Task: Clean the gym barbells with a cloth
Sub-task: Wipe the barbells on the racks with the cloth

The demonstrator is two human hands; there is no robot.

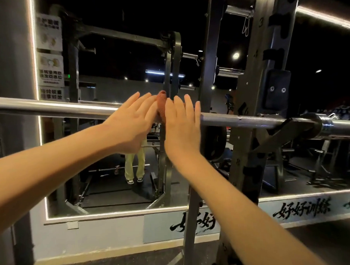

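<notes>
At your far left, the bar (58, 109) runs in as a smooth, bright steel shaft, crossing in front of a mirror (107, 65) with printed signs (50, 57) stuck on its left edge. Your left hand (132, 122) is released, fingers straight and slightly spread, laid flat against the bar's near side. Between your palms a rust-orange cloth (161, 105) is bunched over the bar, and only a narrow strip of it shows. Your right hand (181, 124) is also released, fingers straight and pointing up, flat against the cloth's other side. Right of it, the bar turns dull grey and knurled, passes the dark upright (256, 128), rests in a black hook (286, 127) and ends in a thicker shiny sleeve (342, 128).
</notes>
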